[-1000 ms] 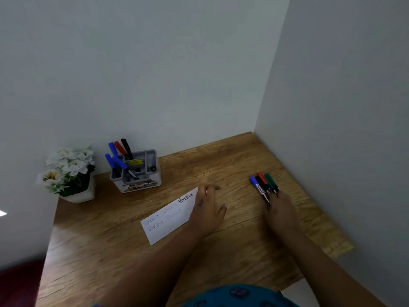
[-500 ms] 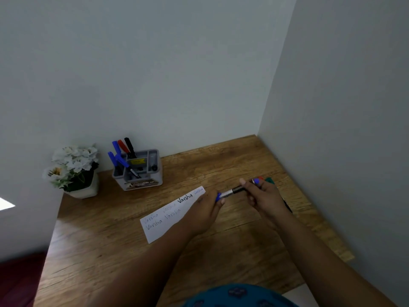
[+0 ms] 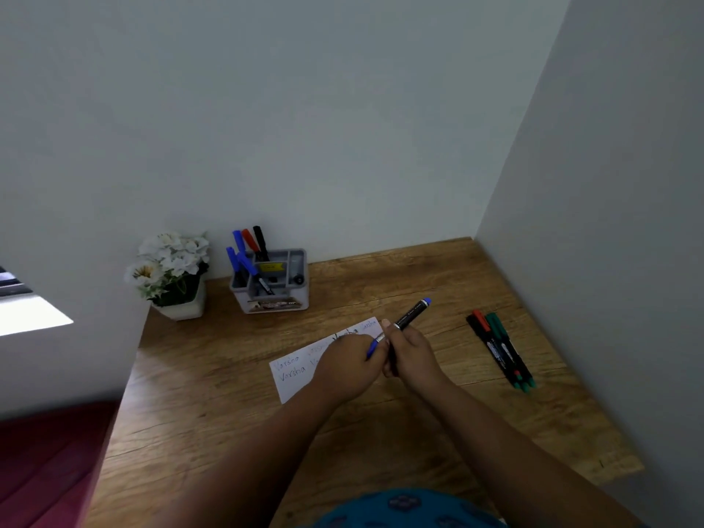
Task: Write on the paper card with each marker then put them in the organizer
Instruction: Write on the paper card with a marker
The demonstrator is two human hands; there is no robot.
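Note:
A white paper card [image 3: 295,373] with handwriting lies on the wooden desk [image 3: 236,405], partly under my hands. My right hand [image 3: 413,354] grips the black barrel of a blue marker [image 3: 413,310], whose far blue end points up and right. My left hand [image 3: 350,365] pinches the marker's blue cap [image 3: 372,349] at the near end, right beside the right hand. Red, black and green markers [image 3: 503,350] lie together on the desk at the right. A grey organizer [image 3: 280,295] stands at the back with several markers upright in it.
A white pot of white flowers [image 3: 171,274] sits left of the organizer against the back wall. A side wall runs along the desk's right edge. A dark red surface [image 3: 49,463] lies beyond the desk's left edge.
My right hand lifted the blue marker from the group at the right and carried it left over the card. My left hand left the card and took hold of the cap end.

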